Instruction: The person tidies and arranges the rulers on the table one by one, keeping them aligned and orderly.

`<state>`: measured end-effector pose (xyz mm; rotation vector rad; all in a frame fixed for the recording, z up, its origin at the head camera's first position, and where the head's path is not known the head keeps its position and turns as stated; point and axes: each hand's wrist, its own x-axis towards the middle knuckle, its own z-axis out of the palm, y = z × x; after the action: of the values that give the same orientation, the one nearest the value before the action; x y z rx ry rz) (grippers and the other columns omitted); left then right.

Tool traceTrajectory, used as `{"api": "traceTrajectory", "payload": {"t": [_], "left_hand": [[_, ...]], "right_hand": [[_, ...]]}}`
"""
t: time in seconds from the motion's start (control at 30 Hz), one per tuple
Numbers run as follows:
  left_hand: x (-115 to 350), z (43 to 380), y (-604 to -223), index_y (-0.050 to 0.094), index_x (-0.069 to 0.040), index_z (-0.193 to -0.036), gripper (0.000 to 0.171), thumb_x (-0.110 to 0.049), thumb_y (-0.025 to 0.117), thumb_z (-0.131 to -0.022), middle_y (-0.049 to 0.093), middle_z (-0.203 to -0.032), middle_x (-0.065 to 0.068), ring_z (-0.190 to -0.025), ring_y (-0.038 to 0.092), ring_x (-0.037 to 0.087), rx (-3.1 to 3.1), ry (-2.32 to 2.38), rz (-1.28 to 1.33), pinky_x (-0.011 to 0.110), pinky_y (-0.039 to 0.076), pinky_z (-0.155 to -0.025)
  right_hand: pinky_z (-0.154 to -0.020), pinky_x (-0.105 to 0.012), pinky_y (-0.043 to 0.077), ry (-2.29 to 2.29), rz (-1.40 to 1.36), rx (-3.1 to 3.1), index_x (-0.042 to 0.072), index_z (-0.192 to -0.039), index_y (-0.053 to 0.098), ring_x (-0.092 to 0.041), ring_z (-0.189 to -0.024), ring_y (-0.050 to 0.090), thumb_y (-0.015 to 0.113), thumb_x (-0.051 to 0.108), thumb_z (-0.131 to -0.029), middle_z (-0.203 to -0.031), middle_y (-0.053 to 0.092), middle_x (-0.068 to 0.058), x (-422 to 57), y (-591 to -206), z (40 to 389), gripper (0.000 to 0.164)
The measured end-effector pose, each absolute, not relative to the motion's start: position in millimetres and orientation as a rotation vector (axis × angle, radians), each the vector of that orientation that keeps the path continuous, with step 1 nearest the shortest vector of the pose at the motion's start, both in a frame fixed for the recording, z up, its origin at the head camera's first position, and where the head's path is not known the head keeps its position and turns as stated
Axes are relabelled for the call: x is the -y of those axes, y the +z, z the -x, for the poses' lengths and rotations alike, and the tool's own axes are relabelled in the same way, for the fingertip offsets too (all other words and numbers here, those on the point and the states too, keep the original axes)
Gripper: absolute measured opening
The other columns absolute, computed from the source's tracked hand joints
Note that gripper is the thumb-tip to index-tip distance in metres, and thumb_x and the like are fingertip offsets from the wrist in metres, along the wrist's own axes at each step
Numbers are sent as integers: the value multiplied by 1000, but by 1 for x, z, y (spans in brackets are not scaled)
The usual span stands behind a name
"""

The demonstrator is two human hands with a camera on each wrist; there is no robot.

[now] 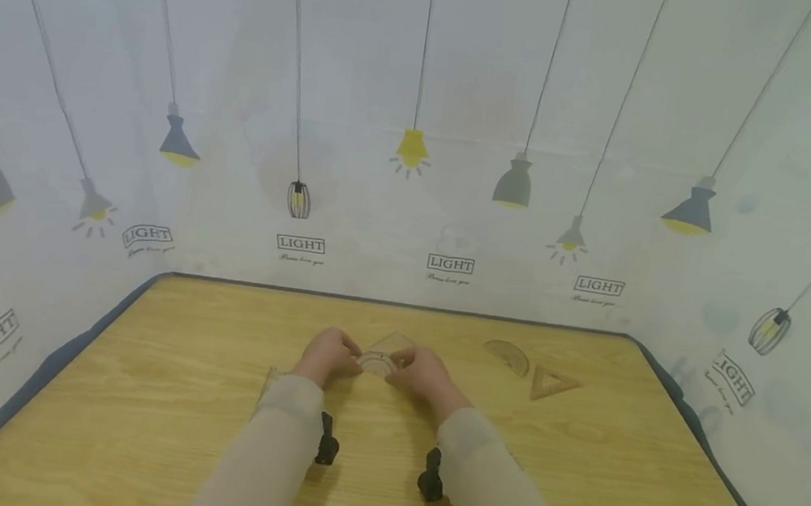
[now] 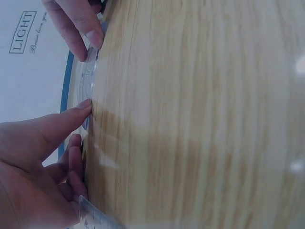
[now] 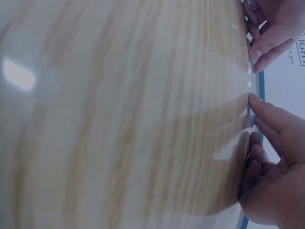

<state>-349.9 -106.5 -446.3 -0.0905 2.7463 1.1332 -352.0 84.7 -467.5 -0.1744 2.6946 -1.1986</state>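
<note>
Worktop [image 1: 138,439]: wood-grained, dark along its far edge.
Left hand [image 1: 325,357]: we find it pinching the left end of the protractor [image 1: 378,364].
Right hand [image 1: 425,373]: likewise pinching the right end.
Protractor: toward the middle of the far edge.
Second protractor [image 1: 509,357]: we note it toward the far right corner.
Triangle [image 1: 536,384]: just beside it.

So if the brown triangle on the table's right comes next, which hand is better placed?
Probably the right hand: it is nearer the triangle, while the left hand is farther across. Both hold the clear protractor, so the right would have to let go first.
</note>
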Motion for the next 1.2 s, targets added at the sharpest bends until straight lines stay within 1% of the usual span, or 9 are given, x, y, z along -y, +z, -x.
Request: {"api": "traceTrajectory", "payload": {"t": [0.1,0.23,0.37,0.5,0.73,0.97,1.1,1.2], "left_hand": [[106,352,-449,73,-7,-99,27,-8,83,-74,65,-113,12,-115,54,36,-2743,1136,105,49,40,-102],[106,352,-450,71,-7,-99,27,-8,82,-74,64,-116,14,-116,53,37,-2746,1134,99,51,40,-101],[105,351,-450,68,-7,-103,30,-6,81,-75,61,-120,16,-116,52,37,-2738,1141,83,52,41,-100],[104,351,-449,67,-8,-106,33,-4,79,-76,59,-124,17,-117,51,37,-2756,1125,62,51,41,-101],[101,349,-446,65,-6,-105,33,-2,78,-75,60,-117,16,-106,55,34,-2764,1061,65,50,45,-95],[101,350,-447,62,-5,-102,29,-1,76,-76,59,-110,13,-102,55,31,-2701,1119,112,47,46,-92],[106,350,-447,62,-5,-98,27,-2,78,-76,59,-109,13,-101,55,29,-2713,1120,22,45,47,-91],[110,350,-442,62,-5,-96,26,-3,79,-76,61,-102,12,-93,58,27,-2710,1117,-62,42,49,-85]], "right_hand": [[-89,-45,48,-1210,175,-2688,10,-118,68,-27,-97,59,80,14,-80,-108,64,-11,-85,-468,352,41],[-91,-47,47,-1242,196,-2686,10,-119,65,-28,-100,58,80,12,-79,-110,63,-12,-85,-468,350,42],[-94,-48,45,-1272,233,-2685,11,-118,61,-29,-102,57,80,9,-79,-111,61,-12,-84,-466,349,44],[-92,-48,45,-1245,254,-2687,12,-118,58,-28,-99,56,80,9,-79,-107,61,-10,-84,-462,348,44],[-85,-44,48,-1165,291,-2711,13,-119,57,-23,-90,57,79,9,-80,-99,61,-6,-83,-460,346,45],[-75,-37,50,-1132,391,-2747,12,-125,56,-18,-82,57,75,6,-82,-90,61,-3,-83,-462,344,47],[-75,-36,49,-1145,439,-2761,10,-124,57,-18,-80,56,75,3,-80,-86,60,-2,-81,-463,343,48],[-74,-35,49,-1151,489,-2765,9,-125,57,-17,-79,56,75,2,-79,-85,60,-2,-83,-462,341,49]]}}
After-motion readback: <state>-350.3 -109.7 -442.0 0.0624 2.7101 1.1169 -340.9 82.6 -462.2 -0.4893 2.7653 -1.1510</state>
